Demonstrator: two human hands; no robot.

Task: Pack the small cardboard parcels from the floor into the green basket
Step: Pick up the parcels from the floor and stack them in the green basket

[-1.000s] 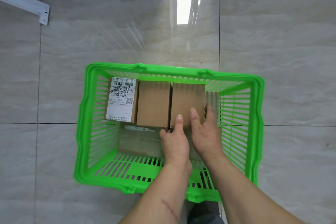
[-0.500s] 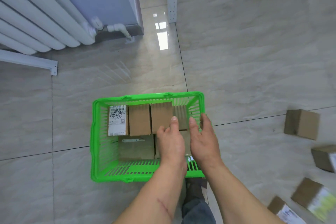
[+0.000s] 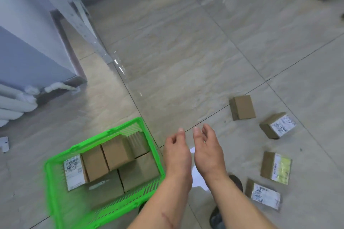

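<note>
Both hands empty, fingers loosely spread: left hand (image 3: 177,151), right hand (image 3: 207,149). I see nearest parcel (image 3: 242,107) fwd-right; right hand closer. Basket (image 3: 55,188) behind-left.

One head-worn camera looks steeply down from standing height at the tiled floor (image 3: 186,57), close above both hands, tilted toward the right.

Green basket (image 3: 55,182), brown parcels (image 3: 117,151) w/ white labels (image 3: 74,172).
</note>
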